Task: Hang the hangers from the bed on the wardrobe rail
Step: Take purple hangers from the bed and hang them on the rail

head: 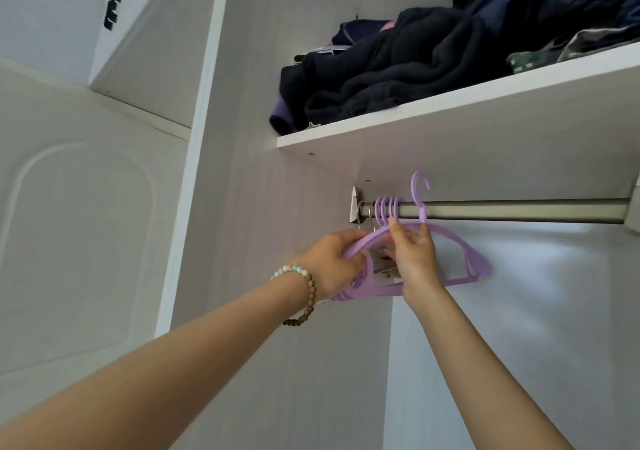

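A metal wardrobe rail (502, 210) runs under a white shelf. Several purple plastic hangers (387, 209) hang by their hooks at the rail's left end, beside a metal hanger hook. One more purple hanger (460, 247) is held in front of the rail, its hook (418, 190) sticking up above the rail and not over it. My right hand (414, 259) pinches this hanger just below its hook. My left hand (334, 262) grips the left shoulder of the purple hangers. A bead bracelet is on my left wrist.
The white shelf (450, 110) above the rail carries a heap of dark clothes (398, 69). The wardrobe's side panel (242, 172) stands just left of the rail bracket (356, 209). An open wardrobe door (86, 224) is at the left. The rail to the right of the hangers is bare.
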`<state>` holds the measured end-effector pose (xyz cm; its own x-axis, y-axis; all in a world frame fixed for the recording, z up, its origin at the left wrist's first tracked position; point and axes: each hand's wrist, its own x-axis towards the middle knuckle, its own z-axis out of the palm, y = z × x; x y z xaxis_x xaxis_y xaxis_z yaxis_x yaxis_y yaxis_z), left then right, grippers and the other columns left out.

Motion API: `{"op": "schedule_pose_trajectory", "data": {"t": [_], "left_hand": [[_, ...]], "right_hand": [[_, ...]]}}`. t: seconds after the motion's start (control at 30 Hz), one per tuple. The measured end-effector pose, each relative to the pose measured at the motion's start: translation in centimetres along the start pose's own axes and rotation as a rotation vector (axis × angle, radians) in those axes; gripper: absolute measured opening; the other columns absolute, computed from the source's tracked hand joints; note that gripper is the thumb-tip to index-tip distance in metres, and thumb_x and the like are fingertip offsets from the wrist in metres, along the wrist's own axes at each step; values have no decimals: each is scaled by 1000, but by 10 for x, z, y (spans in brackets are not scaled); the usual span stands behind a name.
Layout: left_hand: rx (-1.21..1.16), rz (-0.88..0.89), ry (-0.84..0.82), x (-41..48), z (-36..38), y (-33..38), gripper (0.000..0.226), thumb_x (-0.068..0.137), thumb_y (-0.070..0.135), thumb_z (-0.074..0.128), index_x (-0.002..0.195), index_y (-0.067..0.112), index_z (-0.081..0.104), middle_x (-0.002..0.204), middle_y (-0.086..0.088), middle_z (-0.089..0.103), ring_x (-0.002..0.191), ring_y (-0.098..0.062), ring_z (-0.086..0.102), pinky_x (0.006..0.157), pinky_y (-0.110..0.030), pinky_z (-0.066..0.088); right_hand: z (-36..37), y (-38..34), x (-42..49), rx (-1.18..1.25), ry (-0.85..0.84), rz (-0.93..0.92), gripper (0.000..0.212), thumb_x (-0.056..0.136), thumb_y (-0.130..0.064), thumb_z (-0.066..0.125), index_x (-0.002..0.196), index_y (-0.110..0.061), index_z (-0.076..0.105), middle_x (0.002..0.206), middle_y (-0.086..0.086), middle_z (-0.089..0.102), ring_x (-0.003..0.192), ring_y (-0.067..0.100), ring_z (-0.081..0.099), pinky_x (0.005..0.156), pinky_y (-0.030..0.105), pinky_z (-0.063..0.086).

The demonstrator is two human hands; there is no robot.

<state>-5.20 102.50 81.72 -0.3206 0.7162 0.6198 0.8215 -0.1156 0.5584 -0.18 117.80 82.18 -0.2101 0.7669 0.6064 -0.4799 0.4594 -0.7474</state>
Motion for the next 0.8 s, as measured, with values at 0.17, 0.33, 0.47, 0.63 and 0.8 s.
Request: {"op": "schedule_pose_trajectory", "data": {"t": [0.17,0.33,0.47,0.63,0.8], "left_hand": [[45,-32,-31,25,12,-1,37,72,41,49,108,46,56,106,-5,68,94,-26,65,88,-43,53],[35,-32,-25,38,19,-5,34,92,20,49,125,23,55,111,-13,65,96,-31,64,85,-35,53],[105,-15,0,39,21,-13,36,94,24,46,130,27,51,114,-5,63,94,-21,60,78,-22,46],[193,-2,-15,33,22,-23,41,95,29,44,136,28,44,117,4,59,82,-12,59,70,-8,45],[226,-45,-5,22,22,-25,42,96,33,41,137,27,42,78,6,55,59,-4,47,52,-3,37]], "right_hand": [[-7,9,24,-19,-36,13,66,93,-29,57,149,-28,21,104,15,68,99,23,64,86,31,48],[-9,27,46,-100,-82,99,60,90,-42,56,144,-24,34,114,6,66,107,22,61,94,37,46],[-8,36,49,-130,-89,145,54,91,-39,56,138,-16,43,124,6,61,114,24,57,93,34,46],[-8,45,46,-153,-102,158,59,85,-43,64,134,-18,46,117,7,64,101,22,62,90,37,50],[-12,43,35,-259,-147,207,95,62,-64,69,142,-24,35,140,8,47,123,27,49,100,45,45]]}}
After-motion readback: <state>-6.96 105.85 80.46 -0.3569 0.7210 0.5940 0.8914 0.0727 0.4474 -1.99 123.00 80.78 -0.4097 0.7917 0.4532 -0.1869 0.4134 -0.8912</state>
